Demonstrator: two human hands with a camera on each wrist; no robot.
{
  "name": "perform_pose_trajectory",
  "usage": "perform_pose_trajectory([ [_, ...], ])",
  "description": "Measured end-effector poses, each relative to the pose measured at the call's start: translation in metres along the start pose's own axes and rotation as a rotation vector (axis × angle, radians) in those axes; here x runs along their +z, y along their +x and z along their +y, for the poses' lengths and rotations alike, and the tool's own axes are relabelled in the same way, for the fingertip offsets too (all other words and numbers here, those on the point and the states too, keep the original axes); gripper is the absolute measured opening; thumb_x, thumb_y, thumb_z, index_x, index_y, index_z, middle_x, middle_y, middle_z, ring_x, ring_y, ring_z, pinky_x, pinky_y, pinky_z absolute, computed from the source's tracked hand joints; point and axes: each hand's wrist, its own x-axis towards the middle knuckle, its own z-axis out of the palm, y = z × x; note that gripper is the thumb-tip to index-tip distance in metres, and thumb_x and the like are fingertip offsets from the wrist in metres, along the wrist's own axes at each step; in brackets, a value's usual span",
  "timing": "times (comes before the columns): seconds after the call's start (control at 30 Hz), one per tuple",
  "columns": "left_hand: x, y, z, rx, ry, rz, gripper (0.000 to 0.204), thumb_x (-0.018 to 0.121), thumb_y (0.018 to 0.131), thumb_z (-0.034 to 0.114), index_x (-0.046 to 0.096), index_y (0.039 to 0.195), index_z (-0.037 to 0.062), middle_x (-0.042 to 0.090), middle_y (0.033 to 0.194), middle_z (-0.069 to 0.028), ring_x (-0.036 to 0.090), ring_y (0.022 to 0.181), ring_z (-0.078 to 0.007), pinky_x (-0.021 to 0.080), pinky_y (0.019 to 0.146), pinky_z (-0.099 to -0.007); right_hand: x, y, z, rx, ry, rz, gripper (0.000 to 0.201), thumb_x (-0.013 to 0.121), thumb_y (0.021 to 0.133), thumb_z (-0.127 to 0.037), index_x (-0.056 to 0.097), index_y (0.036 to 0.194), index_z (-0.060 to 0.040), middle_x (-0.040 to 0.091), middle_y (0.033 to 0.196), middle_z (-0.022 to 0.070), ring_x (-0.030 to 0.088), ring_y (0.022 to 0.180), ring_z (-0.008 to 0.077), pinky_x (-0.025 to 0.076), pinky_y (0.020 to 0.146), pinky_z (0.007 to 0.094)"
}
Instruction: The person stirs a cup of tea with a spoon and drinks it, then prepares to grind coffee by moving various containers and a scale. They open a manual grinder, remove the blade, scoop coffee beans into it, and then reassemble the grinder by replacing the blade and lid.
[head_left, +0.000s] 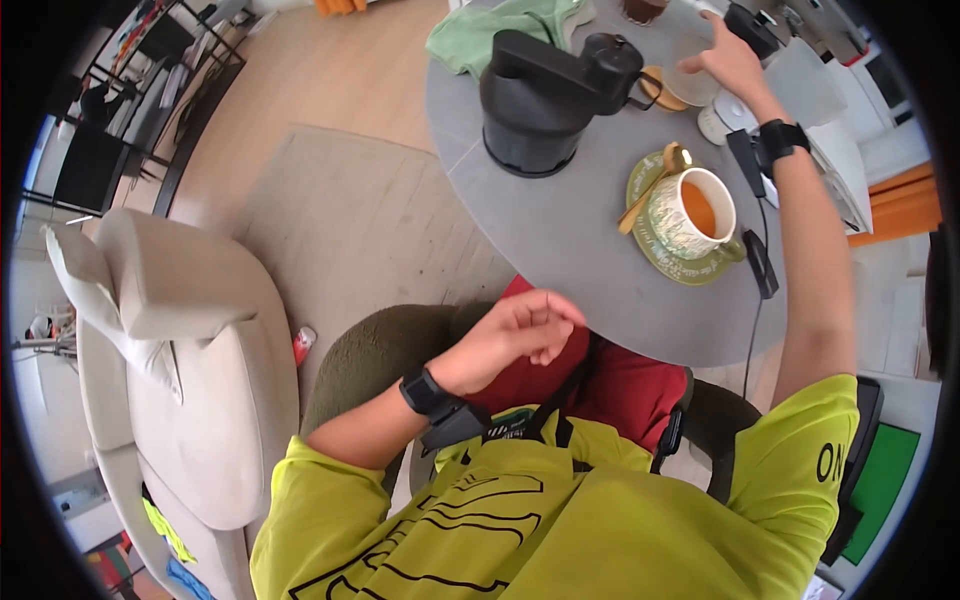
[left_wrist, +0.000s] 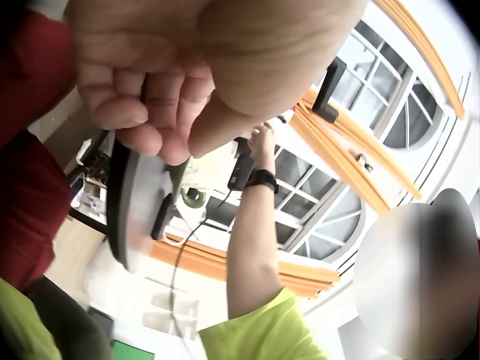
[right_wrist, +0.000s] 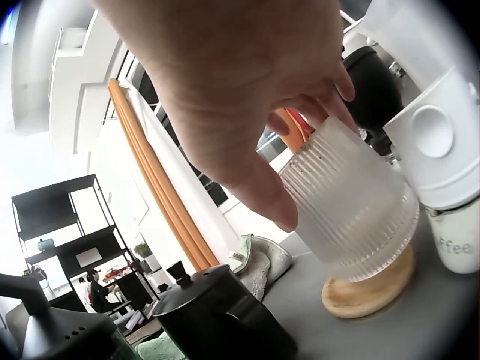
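My right hand [head_left: 735,65] reaches to the far side of the round grey table. In the right wrist view its thumb lies on the side of a ribbed clear glass [right_wrist: 352,206], with fingers round behind the rim. The glass tilts over a round wooden coaster [right_wrist: 371,292]. Nearer me, a patterned cup [head_left: 685,215] of orange-brown drink stands on a green saucer [head_left: 680,268], with a gold-coloured spoon [head_left: 640,205] beside it. My left hand [head_left: 520,335] hovers above my lap by the table edge, fingers loosely curled, holding nothing.
A large black jug-like container [head_left: 530,110] stands at the table's left, beside a black lidded pot [right_wrist: 217,307]. Behind lies a green cloth [head_left: 500,30]. A white jar [right_wrist: 456,244] is right of the glass. A black cable [head_left: 755,330] hangs over the edge.
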Motion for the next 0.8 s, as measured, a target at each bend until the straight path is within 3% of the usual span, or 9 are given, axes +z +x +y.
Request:
perform_pose_trajectory([
  [0.07,0.0,0.0,0.012,0.04,-0.158,0.04,0.018,0.052,0.098,0.014,0.057,0.112,0.0044,0.05,0.075,0.0028,0.046,0.067,-0.0062,0.037,0.061,-0.0219,-0.002,0.001,0.005,0.031,0.046,-0.071,0.093,0.076,0.063,-0.035,0.037,0.145,-0.0112,0.063,0.116,0.024,0.06,0.112,0.0339,0.045,0.096,0.0388],
  [0.17,-0.004,-0.001,0.022,0.074,-0.268,0.082,0.02,0.05,0.099,0.016,0.056,0.114,0.0038,0.048,0.073,0.001,0.044,0.066,-0.0083,0.036,0.061,-0.0233,-0.007,-0.004,-0.003,0.02,0.114,-0.007,0.093,0.077,0.064,-0.036,0.037,0.145,-0.0114,0.065,0.109,0.021,0.062,0.108,0.0309,0.045,0.094,0.0378],
  [0.23,-0.01,-0.001,0.025,0.08,-0.46,0.126,0.025,0.05,0.099,0.02,0.054,0.117,0.0038,0.045,0.071,0.0007,0.042,0.065,-0.0096,0.035,0.061,-0.0239,-0.052,-0.028,-0.055,0.177,0.208,-0.22,0.109,0.083,0.067,-0.033,0.018,0.151,-0.0081,0.033,0.147,0.0283,0.042,0.129,0.0435,0.037,0.105,0.045],
  [0.3,-0.012,-0.003,0.025,0.084,-0.484,0.181,0.028,0.048,0.099,0.021,0.051,0.12,0.0037,0.043,0.071,0.0004,0.04,0.066,-0.0108,0.035,0.061,-0.0242,-0.01,-0.005,-0.021,0.168,0.096,-0.119,0.108,0.085,0.066,-0.029,0.021,0.149,-0.0039,0.037,0.144,0.0286,0.044,0.127,0.0437,0.038,0.104,0.0447],
  [0.37,-0.017,-0.001,0.021,0.095,-0.638,0.203,0.03,0.046,0.099,0.02,0.05,0.124,0.0033,0.043,0.072,0.0005,0.04,0.067,-0.011,0.035,0.061,-0.0241,0.016,0.012,0.017,-0.056,0.12,0.084,0.093,0.077,0.065,-0.037,0.038,0.145,-0.0112,0.067,0.104,0.0185,0.064,0.102,0.0293,0.045,0.092,0.037],
  [0.43,-0.015,-0.002,0.019,0.08,-0.649,0.191,0.032,0.046,0.099,0.02,0.048,0.127,0.0032,0.043,0.073,0.0006,0.039,0.067,-0.0109,0.035,0.061,-0.0239,0.0,0.003,-0.004,0.015,0.203,-0.04,0.093,0.078,0.065,-0.037,0.038,0.145,-0.0106,0.068,0.101,0.0179,0.064,0.099,0.0288,0.046,0.091,0.036],
  [0.6,-0.01,-0.001,0.015,-0.023,-0.638,0.203,0.042,0.046,0.1,0.02,0.04,0.137,0.0026,0.043,0.075,0.0011,0.038,0.067,-0.0105,0.035,0.062,-0.0233,-0.01,-0.002,-0.022,0.013,0.096,0.017,0.094,0.078,0.064,-0.035,0.037,0.144,-0.0067,0.067,0.099,0.0195,0.065,0.098,0.0302,0.046,0.089,0.0365],
  [0.67,-0.01,-0.001,0.014,-0.025,-0.622,0.199,0.043,0.046,0.1,0.02,0.039,0.138,0.0026,0.043,0.075,0.0011,0.039,0.067,-0.0106,0.036,0.062,-0.0232,-0.014,-0.004,-0.028,0.068,0.116,-0.1,0.096,0.077,0.064,-0.034,0.034,0.146,-0.0072,0.066,0.105,0.0211,0.063,0.104,0.0325,0.045,0.093,0.0372],
  [0.8,-0.009,-0.001,0.016,-0.032,-0.585,0.214,0.048,0.046,0.1,0.02,0.035,0.143,0.0025,0.043,0.075,0.0011,0.04,0.068,-0.0108,0.037,0.063,-0.0231,-0.011,-0.009,-0.031,0.064,0.214,-0.032,0.101,0.077,0.062,-0.033,0.031,0.148,-0.0077,0.061,0.119,0.0236,0.057,0.115,0.0343,0.042,0.099,0.0384],
])
